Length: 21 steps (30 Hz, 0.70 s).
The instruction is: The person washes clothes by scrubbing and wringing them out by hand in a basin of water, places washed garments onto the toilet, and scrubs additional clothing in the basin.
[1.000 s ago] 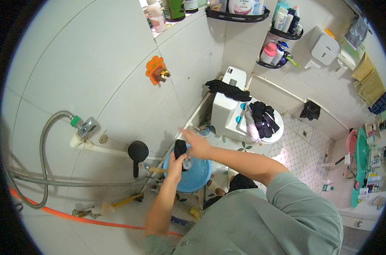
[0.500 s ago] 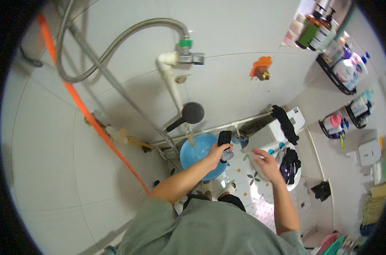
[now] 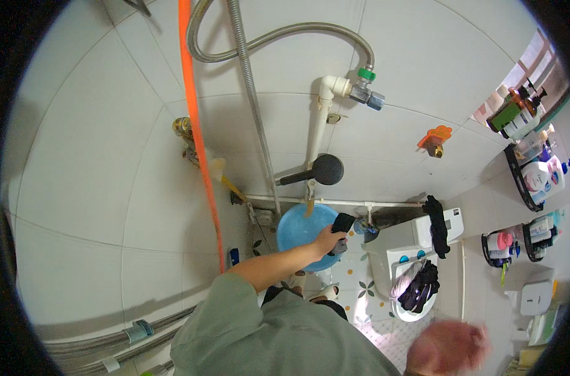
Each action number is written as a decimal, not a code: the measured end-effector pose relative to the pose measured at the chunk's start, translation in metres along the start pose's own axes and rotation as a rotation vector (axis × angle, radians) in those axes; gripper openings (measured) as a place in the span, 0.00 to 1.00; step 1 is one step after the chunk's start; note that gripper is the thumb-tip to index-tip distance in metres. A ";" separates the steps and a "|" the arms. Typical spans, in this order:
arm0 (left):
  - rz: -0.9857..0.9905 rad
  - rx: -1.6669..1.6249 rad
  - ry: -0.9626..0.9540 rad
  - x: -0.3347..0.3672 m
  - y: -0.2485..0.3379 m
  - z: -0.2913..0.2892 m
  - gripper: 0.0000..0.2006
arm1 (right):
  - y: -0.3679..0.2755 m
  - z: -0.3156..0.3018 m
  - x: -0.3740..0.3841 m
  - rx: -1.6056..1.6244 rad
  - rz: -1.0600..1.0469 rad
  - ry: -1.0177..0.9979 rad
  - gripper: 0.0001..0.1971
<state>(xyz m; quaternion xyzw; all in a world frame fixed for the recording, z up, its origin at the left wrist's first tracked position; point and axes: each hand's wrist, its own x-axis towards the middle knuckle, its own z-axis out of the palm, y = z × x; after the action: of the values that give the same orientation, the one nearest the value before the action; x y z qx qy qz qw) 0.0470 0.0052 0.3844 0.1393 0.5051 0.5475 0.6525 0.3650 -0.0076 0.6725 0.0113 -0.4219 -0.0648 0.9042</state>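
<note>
On the left, an orange hose [image 3: 198,125] hung close to your sleeve [image 3: 225,310], so a wide swing of that elbow might have snagged it. To its right, the blue basin [image 3: 294,235] stood below a dark shower head [image 3: 328,170] on the far wall; a sharp upward jerk of your arm could have knocked that loose.

Your left hand [image 3: 329,241] was closed, thumb and fingers gripping a small black cloth [image 3: 343,222] whose greyer end showed on the near side of your fist. You held it over the basin's right rim, so if your grip had slackened, or wet fabric had slipped, it might have landed on the floor [image 3: 351,276] instead of inside. Drips there could have made the tiles slick under your slippers [image 3: 327,292]; whether they were already wet was unclear.

Farther right, a heap of clothes [image 3: 421,288] lay on the white toilet [image 3: 376,254], where a passing sleeve could have dragged a piece off. Beyond it, a black garment [image 3: 437,225] draped over the tank might have slid down if bumped. At the near right, your right hand [image 3: 448,346] was well apart from the cloth and too blurred to tell how far it was open or whether it held anything. With one hand alone on the cloth, any tug could have pulled it free.
</note>
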 end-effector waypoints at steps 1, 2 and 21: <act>0.003 0.005 0.004 0.000 0.002 0.005 0.13 | -0.003 0.011 0.000 0.000 0.002 0.007 0.20; -0.008 0.108 0.040 -0.003 0.007 0.011 0.14 | -0.011 0.045 0.001 0.002 -0.133 0.059 0.20; 0.004 0.172 0.128 -0.005 0.006 -0.019 0.15 | -0.045 0.124 -0.032 0.319 -0.126 -0.497 0.20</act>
<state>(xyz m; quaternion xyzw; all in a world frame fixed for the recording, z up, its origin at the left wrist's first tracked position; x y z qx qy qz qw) 0.0289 -0.0043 0.3827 0.1606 0.5906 0.5112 0.6033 0.2452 -0.0439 0.7251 0.1631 -0.6335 -0.0544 0.7544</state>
